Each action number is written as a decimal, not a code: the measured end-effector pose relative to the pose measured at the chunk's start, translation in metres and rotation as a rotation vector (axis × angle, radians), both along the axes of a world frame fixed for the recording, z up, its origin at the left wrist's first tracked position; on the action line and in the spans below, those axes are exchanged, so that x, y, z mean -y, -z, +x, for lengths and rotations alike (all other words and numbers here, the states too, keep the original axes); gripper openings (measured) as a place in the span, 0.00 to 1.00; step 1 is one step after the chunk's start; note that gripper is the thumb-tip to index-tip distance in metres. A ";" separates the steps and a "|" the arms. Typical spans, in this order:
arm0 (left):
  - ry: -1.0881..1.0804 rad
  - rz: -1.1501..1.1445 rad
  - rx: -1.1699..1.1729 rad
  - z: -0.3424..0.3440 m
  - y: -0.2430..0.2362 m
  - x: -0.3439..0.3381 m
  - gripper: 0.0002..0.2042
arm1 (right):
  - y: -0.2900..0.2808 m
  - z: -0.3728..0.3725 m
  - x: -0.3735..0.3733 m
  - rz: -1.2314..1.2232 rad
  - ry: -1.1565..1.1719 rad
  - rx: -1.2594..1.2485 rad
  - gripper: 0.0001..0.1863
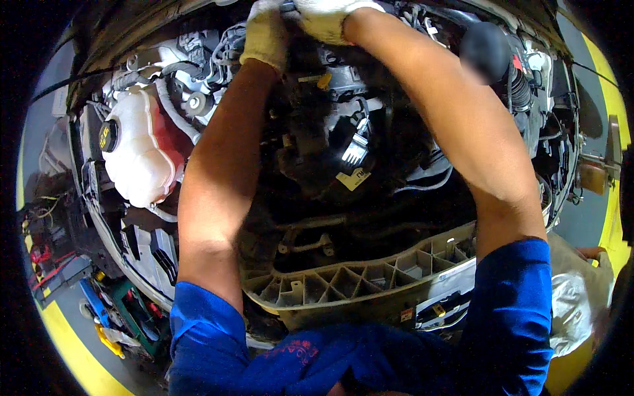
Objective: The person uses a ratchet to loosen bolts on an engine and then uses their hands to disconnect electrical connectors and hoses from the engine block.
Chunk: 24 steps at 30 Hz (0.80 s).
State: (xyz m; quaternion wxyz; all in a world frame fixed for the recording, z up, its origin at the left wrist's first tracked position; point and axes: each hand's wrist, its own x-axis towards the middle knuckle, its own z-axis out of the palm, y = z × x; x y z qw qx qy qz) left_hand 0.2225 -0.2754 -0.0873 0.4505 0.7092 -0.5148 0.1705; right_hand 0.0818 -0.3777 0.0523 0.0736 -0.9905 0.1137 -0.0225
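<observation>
Both my arms reach far forward over an open engine bay. My left hand (265, 38), in a pale knit glove, is closed at the far edge of the view. Close on its right is my gloved right hand (325, 21), its fingers bent. Between the two gloves a small dark metal piece (288, 6) shows; the view's top edge cuts off the rest, so its kind is unclear. Below the hands lies the dark engine (297, 142), with a brightly lit metal connector piece (355, 150) and a yellow label (353, 178).
A white coolant tank (135, 155) with a black cap stands left of my left arm. Nearest my body runs a ribbed plastic crossmember (343, 284). A ridged black hose (520, 92) and a blurred dark round shape (485, 53) are at far right. Tools (125, 310) lie lower left.
</observation>
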 end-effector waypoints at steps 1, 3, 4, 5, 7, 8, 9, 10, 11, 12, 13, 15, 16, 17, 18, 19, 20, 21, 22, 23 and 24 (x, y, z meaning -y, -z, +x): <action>0.247 -0.128 -0.610 -0.002 -0.005 0.006 0.21 | -0.005 -0.008 -0.006 -0.021 0.052 -0.044 0.18; 0.729 -0.381 -1.826 -0.002 -0.013 0.016 0.20 | -0.012 -0.018 -0.014 -0.066 0.145 -0.125 0.19; 0.718 -0.378 -1.887 -0.004 -0.015 0.020 0.18 | -0.012 -0.027 -0.013 -0.025 0.156 -0.091 0.21; 0.686 -0.301 -1.769 -0.005 -0.013 0.021 0.17 | -0.010 -0.039 -0.015 0.017 0.059 0.035 0.20; 0.638 -0.187 -1.508 0.002 -0.002 0.023 0.13 | -0.003 -0.061 -0.028 0.105 -0.145 0.287 0.21; 0.614 -0.146 -1.399 0.011 0.007 0.020 0.12 | -0.010 -0.066 -0.046 0.222 -0.118 0.181 0.23; 0.625 -0.122 -1.311 0.022 0.015 0.022 0.10 | -0.026 -0.072 -0.066 0.326 -0.087 0.073 0.25; 0.652 -0.105 -1.252 0.039 0.023 0.019 0.09 | -0.044 -0.073 -0.085 0.442 -0.043 -0.144 0.26; 0.696 -0.088 -1.190 0.058 0.030 0.016 0.08 | -0.037 -0.067 -0.096 0.452 -0.147 -0.161 0.25; 0.749 -0.062 -1.141 0.063 0.031 0.012 0.07 | -0.035 -0.068 -0.098 0.406 -0.127 -0.154 0.25; 0.608 0.032 -0.933 0.063 0.034 0.008 0.08 | -0.033 -0.068 -0.101 0.362 -0.111 -0.146 0.24; 0.384 0.192 -0.523 0.017 0.012 0.024 0.10 | 0.001 -0.071 -0.042 0.029 -0.174 -0.219 0.22; 0.245 0.269 -0.310 0.002 -0.001 0.019 0.12 | -0.016 -0.068 -0.028 -0.037 -0.002 -0.398 0.21; 0.307 0.151 -0.697 -0.016 -0.017 0.018 0.12 | -0.013 -0.066 -0.003 -0.061 0.156 -0.440 0.21; 0.370 0.026 -1.088 -0.035 -0.031 0.018 0.13 | -0.010 -0.072 0.004 -0.175 0.184 -0.331 0.19; 0.423 -0.107 -1.475 -0.043 -0.040 0.019 0.13 | -0.009 -0.076 0.006 -0.288 0.210 -0.219 0.18; 0.395 -0.123 -1.456 0.005 -0.020 0.012 0.12 | -0.014 -0.051 -0.026 -0.237 0.218 -0.368 0.22; 0.253 0.072 -0.784 0.030 -0.014 0.007 0.12 | -0.026 -0.050 -0.059 -0.171 0.131 -0.396 0.23; 0.110 0.246 -0.116 0.044 -0.008 0.003 0.11 | -0.046 -0.059 -0.087 -0.067 0.048 -0.328 0.25; -0.042 0.397 0.557 0.051 -0.004 0.006 0.11 | -0.057 -0.065 -0.102 0.038 -0.032 -0.257 0.26; -0.006 0.323 0.494 0.032 -0.004 0.020 0.10 | -0.053 -0.071 -0.086 0.073 -0.026 -0.270 0.26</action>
